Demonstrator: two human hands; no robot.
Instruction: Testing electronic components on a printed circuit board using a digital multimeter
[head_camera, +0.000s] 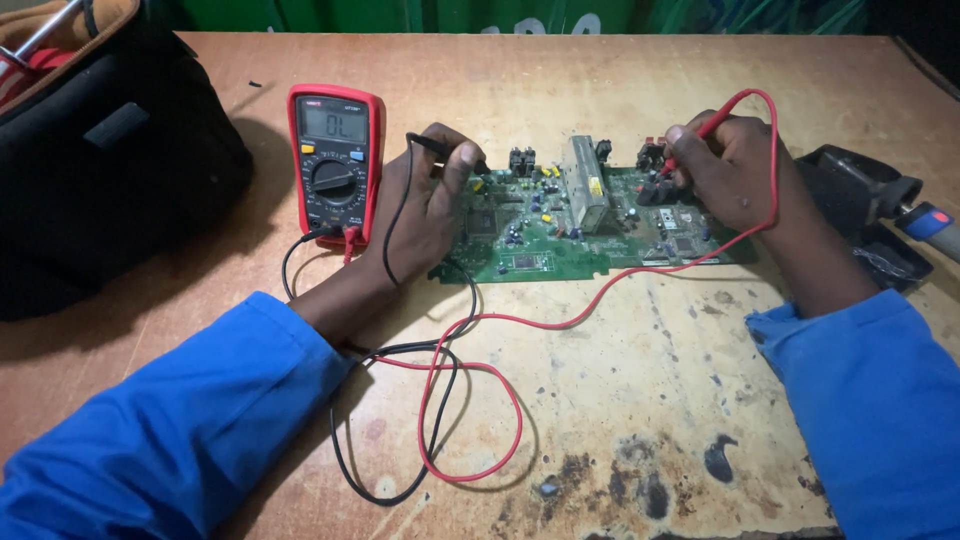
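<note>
A green circuit board (560, 235) lies on the wooden table (640, 380) between my hands. My left hand (425, 205) grips a black test probe (445, 150), its tip touching the board's left edge. My right hand (725, 170) grips a red test probe (700, 135), its tip down on the board's right part. A red-cased multimeter (335, 160) with a grey display lies left of my left hand. Black and red leads (470, 400) run from the meter and loop across the table in front of me.
A black tool bag (100, 170) sits at the far left. A dark tool with a blue and red handle tip (880, 205) lies at the right, behind my right wrist. The near table surface is stained with dark patches (640, 480).
</note>
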